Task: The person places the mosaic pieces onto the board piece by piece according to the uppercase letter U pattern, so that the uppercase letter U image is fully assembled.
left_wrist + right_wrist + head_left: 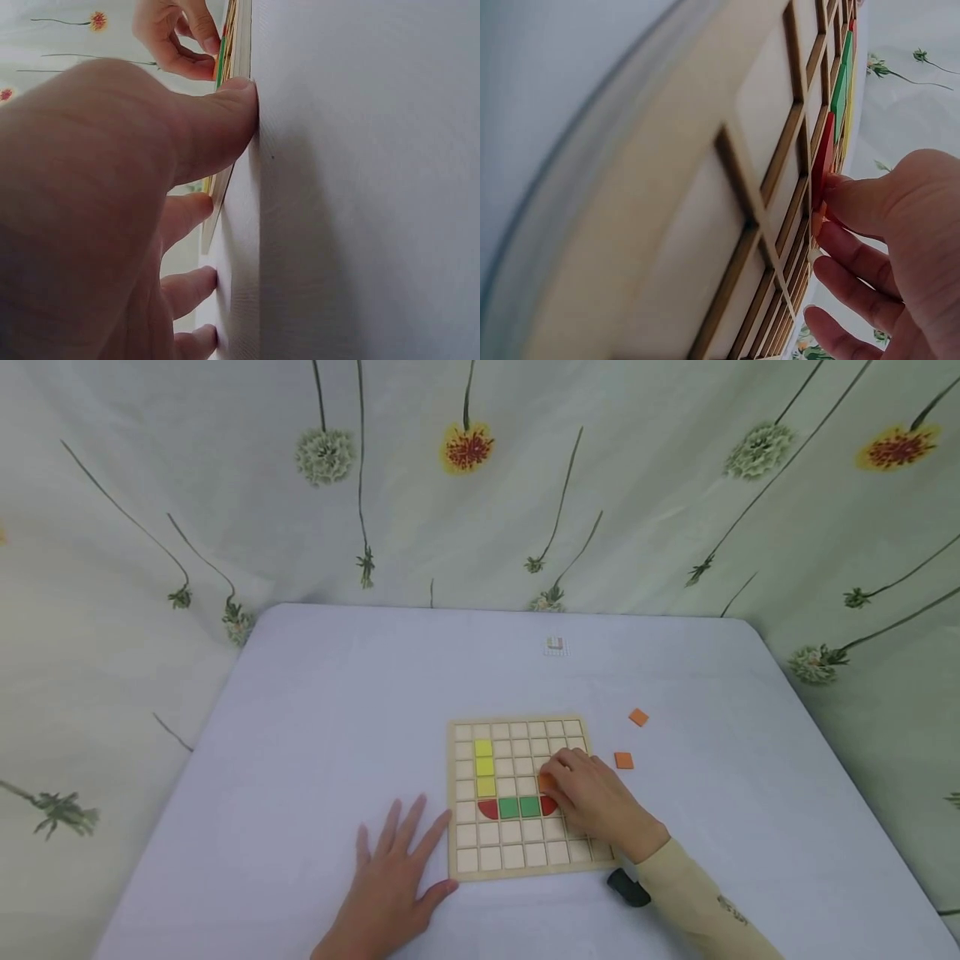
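A wooden grid board (453,843) lies on the table. In its cells are three yellow square tiles (484,767) in a column, with a row of two green square tiles (508,808) between two red rounded tiles (487,810) below. My right hand (600,802) pinches an orange tile (547,782) between thumb and index finger, at the cell just above the right red tile (823,154). Part of that tile is hidden by the fingers. My left hand (393,885) rests on the table with fingers spread, its thumb (225,112) and index finger touching the board's left edge.
Two loose orange tiles (624,761) lie right of the board. A small printed card (556,647) lies toward the back of the table. A black strap piece (628,888) shows under the right wrist. Flowered cloth (420,527) hangs behind the table.
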`<state>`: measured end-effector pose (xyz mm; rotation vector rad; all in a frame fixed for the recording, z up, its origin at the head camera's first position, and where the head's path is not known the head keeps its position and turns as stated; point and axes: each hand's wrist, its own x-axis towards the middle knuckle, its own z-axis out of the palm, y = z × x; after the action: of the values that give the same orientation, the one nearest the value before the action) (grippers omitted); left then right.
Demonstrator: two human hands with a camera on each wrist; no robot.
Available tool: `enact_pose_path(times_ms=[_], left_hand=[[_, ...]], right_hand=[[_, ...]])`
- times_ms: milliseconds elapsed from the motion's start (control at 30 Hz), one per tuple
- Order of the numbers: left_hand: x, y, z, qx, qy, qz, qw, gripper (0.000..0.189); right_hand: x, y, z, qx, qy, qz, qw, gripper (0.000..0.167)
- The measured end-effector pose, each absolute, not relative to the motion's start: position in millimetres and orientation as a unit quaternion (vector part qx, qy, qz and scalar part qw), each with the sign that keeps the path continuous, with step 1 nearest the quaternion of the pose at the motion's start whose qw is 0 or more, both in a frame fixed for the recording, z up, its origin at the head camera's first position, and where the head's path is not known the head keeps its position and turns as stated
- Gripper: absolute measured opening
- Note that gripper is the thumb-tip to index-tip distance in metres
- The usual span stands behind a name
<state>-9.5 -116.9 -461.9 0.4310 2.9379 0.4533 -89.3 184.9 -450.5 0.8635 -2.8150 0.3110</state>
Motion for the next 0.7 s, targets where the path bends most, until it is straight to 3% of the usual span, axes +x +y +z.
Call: enact_pose_path(times_ms=[367, 700], left_hand=[[-10, -116, -460, 0.139, 0.975, 0.152, 0.078, 0.085], [-10, -116, -460, 0.139, 0.976, 0.147, 0.082, 0.085]], right_hand=[[-88, 190, -448, 0.275, -0.951, 0.112, 0.084, 0.020], [-92, 232, -446, 0.200, -0.971, 0.103, 0.082, 0.024]])
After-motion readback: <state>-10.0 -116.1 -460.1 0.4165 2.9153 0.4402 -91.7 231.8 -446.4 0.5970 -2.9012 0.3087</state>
